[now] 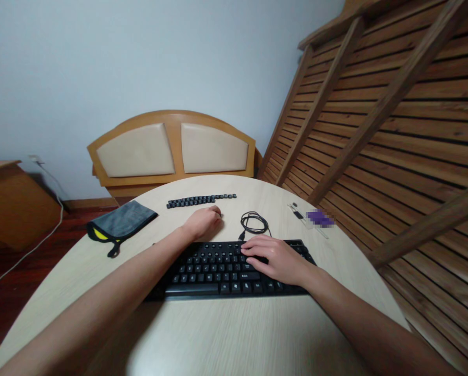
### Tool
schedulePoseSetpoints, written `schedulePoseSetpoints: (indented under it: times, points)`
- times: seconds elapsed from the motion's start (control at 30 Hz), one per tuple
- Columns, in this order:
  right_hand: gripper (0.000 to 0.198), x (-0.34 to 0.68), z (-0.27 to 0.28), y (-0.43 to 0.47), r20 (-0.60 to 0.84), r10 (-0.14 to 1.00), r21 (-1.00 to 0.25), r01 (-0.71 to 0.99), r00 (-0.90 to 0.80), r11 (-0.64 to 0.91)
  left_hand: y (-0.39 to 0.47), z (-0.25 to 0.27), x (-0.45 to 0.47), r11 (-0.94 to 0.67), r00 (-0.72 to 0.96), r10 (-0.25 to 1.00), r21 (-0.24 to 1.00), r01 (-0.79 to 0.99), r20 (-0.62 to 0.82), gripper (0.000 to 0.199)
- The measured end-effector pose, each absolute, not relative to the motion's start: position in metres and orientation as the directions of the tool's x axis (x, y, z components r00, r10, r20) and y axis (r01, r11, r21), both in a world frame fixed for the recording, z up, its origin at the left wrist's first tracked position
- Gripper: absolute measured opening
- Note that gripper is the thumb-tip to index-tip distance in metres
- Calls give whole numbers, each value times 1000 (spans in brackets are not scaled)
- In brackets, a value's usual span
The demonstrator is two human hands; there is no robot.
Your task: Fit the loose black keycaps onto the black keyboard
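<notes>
A black keyboard (206,277) lies on the pale round table, and some key positions in its upper rows look bare. My right hand (275,258) rests over its right part, fingers stretched over the keys and the thumb apart from them. Beyond the keyboard's back edge, my left hand (203,223) is closed low over the table. A small dark spot shows at its fingertips, but what they hold is hidden. Behind that hand, several loose black keycaps (190,201) stand in rows. The keyboard's coiled black cable (254,223) lies behind my right hand.
A folded grey cloth (124,222) with yellow inside lies at the table's left. Right of the cable are a purple blurred thing (320,218) and a small black-and-clear tool (296,212). A wooden headboard (171,117) and slatted panel (374,120) stand beyond the table (218,334).
</notes>
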State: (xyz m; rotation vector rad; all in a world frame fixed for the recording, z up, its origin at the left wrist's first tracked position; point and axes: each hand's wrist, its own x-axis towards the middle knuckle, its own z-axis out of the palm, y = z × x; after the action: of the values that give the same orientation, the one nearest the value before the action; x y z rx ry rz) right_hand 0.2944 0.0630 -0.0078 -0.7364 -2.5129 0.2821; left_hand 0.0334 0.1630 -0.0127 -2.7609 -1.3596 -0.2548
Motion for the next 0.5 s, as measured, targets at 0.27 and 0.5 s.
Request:
schedulePoseSetpoints:
  times: [0.27, 0.5]
  points:
    - [22, 294, -7, 63, 392, 566, -331, 463, -725, 822, 135, -7, 25, -424, 399, 898, 127, 897, 187, 14]
    - [21, 295, -6, 62, 378, 574, -328, 474, -727, 817, 84, 0, 36, -437, 367, 896, 638, 634, 249, 7]
